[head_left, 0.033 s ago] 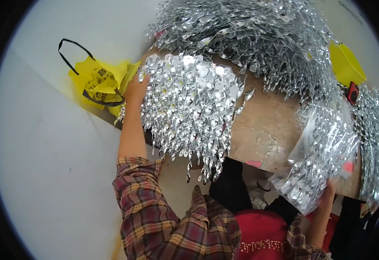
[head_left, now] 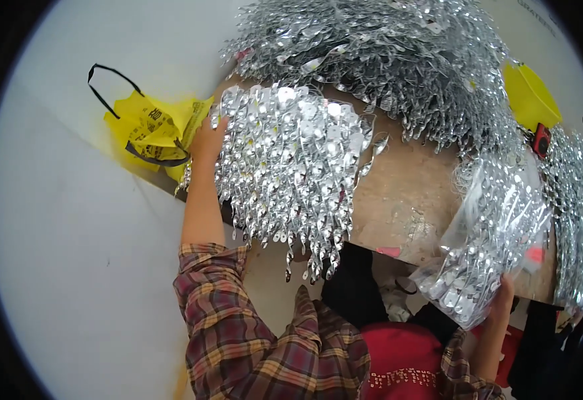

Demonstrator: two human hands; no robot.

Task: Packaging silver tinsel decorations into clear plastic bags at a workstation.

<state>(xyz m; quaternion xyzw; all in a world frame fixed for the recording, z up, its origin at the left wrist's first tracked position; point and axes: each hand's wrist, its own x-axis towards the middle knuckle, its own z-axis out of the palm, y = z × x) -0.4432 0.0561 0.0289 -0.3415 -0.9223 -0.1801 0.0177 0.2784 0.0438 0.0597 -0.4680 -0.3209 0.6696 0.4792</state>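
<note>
At the table's left end, my left hand point(head_left: 206, 141) is closed at the edge of a sheet of shiny silver twisted foil strands point(head_left: 288, 160). The strands lie flat, and their lower ends hang past the table's front edge; a few also show left of my wrist. On the right, my right hand point(head_left: 504, 295) grips the lower corner of a clear plastic bag point(head_left: 468, 230) with more silver strands in it. The fingers of both hands are partly hidden.
A large heap of silver strands point(head_left: 371, 60) covers the back of the brown table point(head_left: 405, 180). More strands point(head_left: 575, 220) hang at the far right, near a yellow container point(head_left: 531, 99) and a small red device point(head_left: 541, 141). A yellow bag point(head_left: 155, 127) with black handles stands left.
</note>
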